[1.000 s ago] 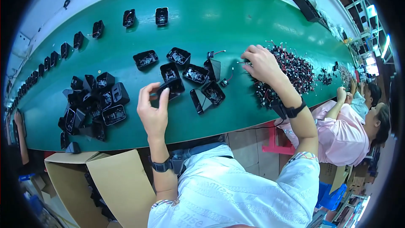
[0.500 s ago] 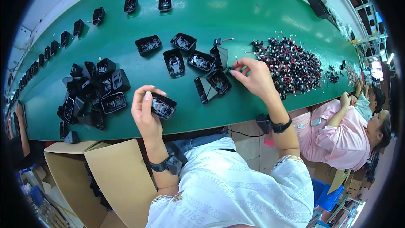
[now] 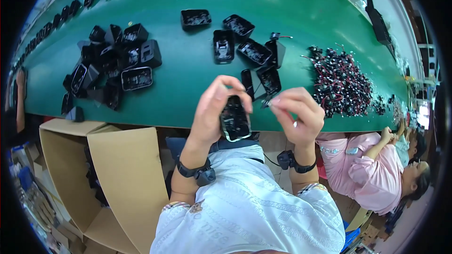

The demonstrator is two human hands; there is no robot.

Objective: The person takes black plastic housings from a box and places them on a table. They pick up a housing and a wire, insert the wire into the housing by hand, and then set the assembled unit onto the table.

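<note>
L hand [image 3: 214, 113] has its grip closed round a black plastic housing [image 3: 234, 120], open side up, held above the near edge of the green surface [image 3: 188, 75], approx centre frame. R hand [image 3: 296, 115] at 3 o'clock of the housing, just beside it; thumb + forefinger in a narrow pinch on a small dark part [image 3: 266, 104], too small to tell what kind. At 12 o'clock of the hands, several open black housings [image 3: 245, 42] lie scattered on the surface. At 2 o'clock, a heap of small wired components [image 3: 341, 82] w/ red leads. At 10 o'clock, a pile of black housings [image 3: 110, 63]. Cardboard box [image 3: 122, 178] at 8 o'clock, below the surface edge. Another person in pink [image 3: 372, 174] sits at 4 o'clock.
</note>
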